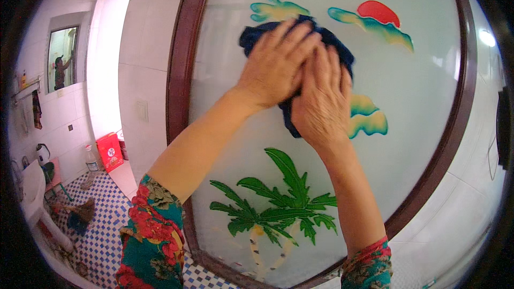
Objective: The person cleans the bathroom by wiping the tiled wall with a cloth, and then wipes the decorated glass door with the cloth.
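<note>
A dark blue cloth (341,50) lies bunched against a frosted glass panel (417,100). My left hand (273,66) presses it flat to the glass, fingers pointing up. My right hand (321,100) bears on the cloth's right part, its fingertips meeting those of the left. Most of the cloth's middle is hidden under both hands. Painted on the panel are a red sun (378,13), blue-and-yellow clouds (367,118) and green palm trees (277,200). A dark brown frame (180,60) surrounds the glass.
At left, a wall mirror (63,60) reflects a person with a raised arm. A white washbasin (34,186), a red box (109,152) and a plastic bottle (91,159) stand below. A broom (82,210) lies on the blue-and-white checkered floor (104,224).
</note>
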Motion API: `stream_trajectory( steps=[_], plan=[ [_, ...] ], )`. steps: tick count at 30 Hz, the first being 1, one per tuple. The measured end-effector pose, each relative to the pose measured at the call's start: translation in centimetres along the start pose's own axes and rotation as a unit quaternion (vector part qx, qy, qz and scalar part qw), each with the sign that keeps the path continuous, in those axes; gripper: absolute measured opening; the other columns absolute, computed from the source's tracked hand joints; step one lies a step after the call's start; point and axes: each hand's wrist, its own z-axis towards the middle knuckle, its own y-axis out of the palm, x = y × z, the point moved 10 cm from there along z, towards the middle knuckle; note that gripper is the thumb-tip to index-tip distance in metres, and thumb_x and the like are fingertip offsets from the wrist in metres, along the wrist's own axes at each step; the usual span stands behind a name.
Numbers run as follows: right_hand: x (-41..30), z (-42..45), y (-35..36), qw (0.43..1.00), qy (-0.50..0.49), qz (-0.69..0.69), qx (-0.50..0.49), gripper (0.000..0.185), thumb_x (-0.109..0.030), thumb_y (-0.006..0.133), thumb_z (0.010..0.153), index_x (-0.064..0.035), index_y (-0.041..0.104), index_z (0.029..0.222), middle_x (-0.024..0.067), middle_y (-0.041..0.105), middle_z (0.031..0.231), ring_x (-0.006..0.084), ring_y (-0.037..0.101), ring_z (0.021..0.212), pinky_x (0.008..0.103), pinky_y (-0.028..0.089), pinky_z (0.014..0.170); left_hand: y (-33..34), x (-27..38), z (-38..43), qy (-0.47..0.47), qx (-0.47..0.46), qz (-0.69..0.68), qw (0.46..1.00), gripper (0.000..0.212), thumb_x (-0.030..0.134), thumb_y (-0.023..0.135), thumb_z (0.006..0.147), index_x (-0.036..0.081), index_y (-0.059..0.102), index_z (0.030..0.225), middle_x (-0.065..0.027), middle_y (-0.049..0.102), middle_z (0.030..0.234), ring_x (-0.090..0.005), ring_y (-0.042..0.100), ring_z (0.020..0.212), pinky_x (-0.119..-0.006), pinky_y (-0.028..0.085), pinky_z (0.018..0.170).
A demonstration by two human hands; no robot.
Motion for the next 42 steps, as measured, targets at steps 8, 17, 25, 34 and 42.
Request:
stream_trajectory(
  steps=[8,17,25,34,42],
  plan=[
    [-11.4,0.3,6.3,0.99,-0.132,0.037,-0.022,0.047,-0.021,0.047,0.083,0.0051,0.051,0.121,0.0216,0.04,0.134,0.0322,0.035,0.128,0.0418,0.028,0.105,-2.2,-9.3,-11.1,-0.141,-0.031,0.054,0.988,0.049,0.02,0.049,0.088,0.012,0.04,0.135,-0.0136,0.035,0.14,-0.0355,0.03,0.131,-0.046,0.025,0.105],
    [-19.6,-20.6,8.6,0.935,-0.255,0.098,-0.228,0.05,-0.018,0.045,0.082,0.0065,0.046,0.126,0.019,0.04,0.136,0.0262,0.04,0.125,0.0344,0.034,0.1,-2.0,0.4,-33.1,-0.286,-0.108,-0.027,0.952,0.052,0.023,0.051,0.089,0.001,0.037,0.133,-0.0223,0.031,0.139,-0.046,0.023,0.13,-0.055,0.02,0.104],
    [-16.6,-26.2,3.8,0.909,-0.222,0.211,-0.282,0.053,-0.018,0.05,0.081,0.0059,0.044,0.128,0.0148,0.041,0.135,0.0228,0.038,0.127,0.0337,0.028,0.106,-2.3,9.7,-36.0,-0.281,-0.081,-0.03,0.956,0.056,0.035,0.046,0.092,-0.003,0.036,0.132,-0.0241,0.03,0.139,-0.0498,0.022,0.129,-0.06,0.018,0.102],
    [2.1,-13.7,-3.5,0.981,-0.047,0.104,-0.157,0.051,-0.016,0.048,0.079,0.0042,0.047,0.125,0.0181,0.042,0.133,0.029,0.037,0.127,0.0391,0.028,0.105,1.5,11.9,-8.7,-0.087,-0.048,-0.023,0.995,0.047,0.034,0.037,0.095,0.007,0.047,0.131,-0.0131,0.041,0.137,-0.0398,0.032,0.128,-0.053,0.023,0.099],
    [15.5,-10.8,-10.3,0.989,0.123,-0.081,0.02,0.07,-0.015,0.057,0.068,0.0015,0.037,0.133,0.0208,0.034,0.137,0.0373,0.032,0.128,0.0463,0.023,0.107,2.6,20.3,7.7,0.12,0.073,-0.087,0.986,0.04,0.017,0.052,0.085,0.004,0.052,0.123,-0.0159,0.047,0.129,-0.0341,0.042,0.12,-0.046,0.034,0.099]
  ],
)
